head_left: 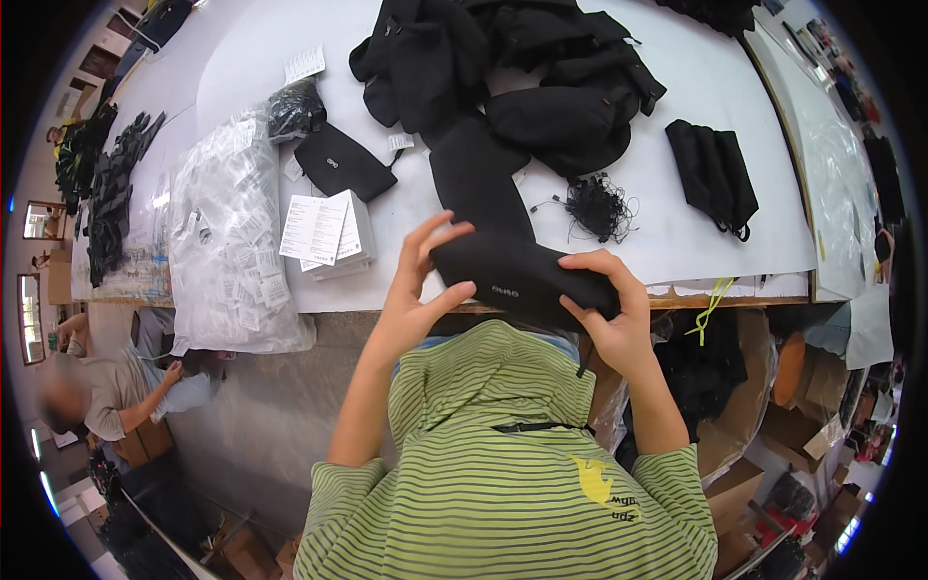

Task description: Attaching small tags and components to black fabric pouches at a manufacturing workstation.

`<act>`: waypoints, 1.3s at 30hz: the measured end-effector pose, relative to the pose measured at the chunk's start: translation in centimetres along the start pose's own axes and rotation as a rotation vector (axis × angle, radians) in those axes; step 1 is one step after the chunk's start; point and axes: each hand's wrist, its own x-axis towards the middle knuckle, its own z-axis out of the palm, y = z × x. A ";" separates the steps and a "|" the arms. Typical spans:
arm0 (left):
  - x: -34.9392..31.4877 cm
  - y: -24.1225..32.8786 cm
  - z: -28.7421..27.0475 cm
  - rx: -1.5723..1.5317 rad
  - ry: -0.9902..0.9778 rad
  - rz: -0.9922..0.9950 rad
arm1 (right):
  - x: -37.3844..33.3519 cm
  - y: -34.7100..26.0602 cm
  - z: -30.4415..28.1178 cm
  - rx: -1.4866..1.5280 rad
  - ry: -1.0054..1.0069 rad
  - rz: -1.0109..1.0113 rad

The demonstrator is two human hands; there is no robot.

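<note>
Black pouch, one, at the near edge of the desk, pinched at its right end by the right hand, spanned at its left by the spread left hand; best kept level, with matched pressure at both ends to avoid creasing.

white table | black pouches | card stack | clear bag | cord tangle
</note>
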 end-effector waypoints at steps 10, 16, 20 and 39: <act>1.2 2.7 -0.1 0.411 -0.312 -0.100 | -0.1 0.7 -5.5 -0.209 -0.319 0.340; 0.4 3.8 -2.3 0.690 -0.059 -0.011 | 0.6 2.0 -13.0 -0.396 -0.017 0.313; 0.1 3.1 -10.8 0.978 0.313 0.062 | 0.8 6.4 -24.1 -0.565 0.587 -0.009; -0.9 -1.4 -15.7 1.405 0.544 -0.218 | 1.7 13.3 -23.6 -1.146 0.722 0.089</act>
